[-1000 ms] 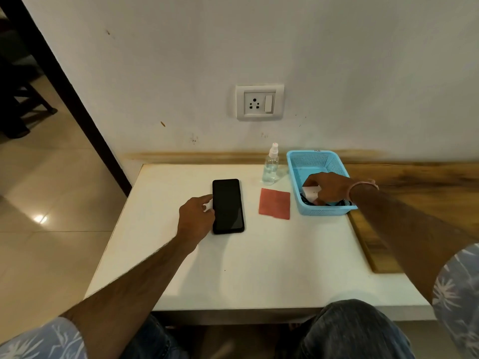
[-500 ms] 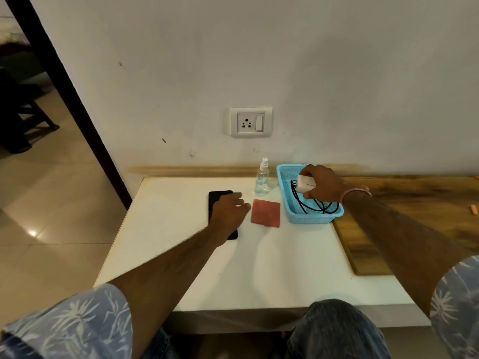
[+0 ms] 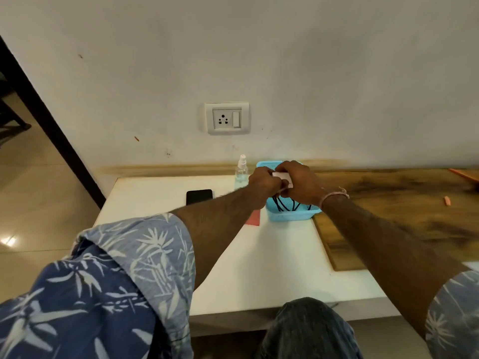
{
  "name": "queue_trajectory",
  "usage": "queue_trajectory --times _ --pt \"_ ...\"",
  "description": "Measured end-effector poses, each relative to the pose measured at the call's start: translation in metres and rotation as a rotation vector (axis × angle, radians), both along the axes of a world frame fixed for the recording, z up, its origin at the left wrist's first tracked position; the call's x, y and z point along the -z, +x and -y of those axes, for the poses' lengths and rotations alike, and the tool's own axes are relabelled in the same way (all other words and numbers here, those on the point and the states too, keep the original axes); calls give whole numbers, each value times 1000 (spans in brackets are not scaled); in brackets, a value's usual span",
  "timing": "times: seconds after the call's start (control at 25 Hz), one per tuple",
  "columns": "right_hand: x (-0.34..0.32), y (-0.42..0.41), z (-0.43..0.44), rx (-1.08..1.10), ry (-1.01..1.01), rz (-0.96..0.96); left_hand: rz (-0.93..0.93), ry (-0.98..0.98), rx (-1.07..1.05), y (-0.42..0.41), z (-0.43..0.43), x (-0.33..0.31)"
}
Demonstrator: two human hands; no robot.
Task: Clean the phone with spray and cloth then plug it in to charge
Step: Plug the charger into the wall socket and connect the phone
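Right now the phone (image 3: 199,196) lies flat on the white table (image 3: 272,255), a little left of the frame's centre. Its near end is hidden behind the left forearm, and neither hand touches it. It is a thin black slab with rounded corners, its dark face up and unlit. Whether it carries smudges is too small to tell.

Just right of centre both hands meet above the blue basket (image 3: 290,216). The left hand (image 3: 261,181) and the right hand (image 3: 298,181) are each clenched round a white charger block (image 3: 281,175). A black cable (image 3: 285,204) hangs from it in loops into the basket.

The step in hand looks like freeing the charger and its lead. It will likely go best if the block rises straight up and slowly, so the loops uncoil and do not catch on the basket's mesh or drag the light basket along. One hand could then drop to find the cable's free end.

The spray bottle (image 3: 241,173) stands upright just left of the basket, close to the left hand, so a sideways swing could knock it over. The red cloth (image 3: 253,219) lies flat on the table, partly under the left forearm.

Above centre, the wall socket (image 3: 226,118) is unoccupied. A wooden board (image 3: 388,208) fills the right of the frame.
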State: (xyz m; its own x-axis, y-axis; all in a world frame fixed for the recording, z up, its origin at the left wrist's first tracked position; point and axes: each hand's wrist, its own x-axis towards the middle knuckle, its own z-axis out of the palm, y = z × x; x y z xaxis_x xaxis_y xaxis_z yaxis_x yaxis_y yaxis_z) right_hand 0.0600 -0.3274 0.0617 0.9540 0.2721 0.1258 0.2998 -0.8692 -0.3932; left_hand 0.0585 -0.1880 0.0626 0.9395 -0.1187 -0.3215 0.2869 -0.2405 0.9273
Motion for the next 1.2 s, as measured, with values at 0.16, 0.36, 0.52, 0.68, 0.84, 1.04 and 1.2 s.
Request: queue_trajectory --times 0.16,0.36,0.52,0.68,0.84,1.04,1.2 --pt "-9 -6 5 16 133 -10 -65 -173 -105 3 0 -8" --pt "-40 -8 4 36 174 -84 -37 -238 -129 2 -11 -31" --pt "-78 -8 5 26 184 -211 14 -218 -86 -3 -31 -60" --pt "-116 -14 1 -20 366 -279 49 -249 -36 -11 -57 -101" --pt "-138 -27 -13 -37 573 -212 70 -296 -38 -22 -85 -142" --pt "-166 -46 -49 -53 616 -69 77 -213 -31 -41 -123 -190" --pt "-188 -56 -73 -58 647 1 -45 -76 47 -54 -150 -217"
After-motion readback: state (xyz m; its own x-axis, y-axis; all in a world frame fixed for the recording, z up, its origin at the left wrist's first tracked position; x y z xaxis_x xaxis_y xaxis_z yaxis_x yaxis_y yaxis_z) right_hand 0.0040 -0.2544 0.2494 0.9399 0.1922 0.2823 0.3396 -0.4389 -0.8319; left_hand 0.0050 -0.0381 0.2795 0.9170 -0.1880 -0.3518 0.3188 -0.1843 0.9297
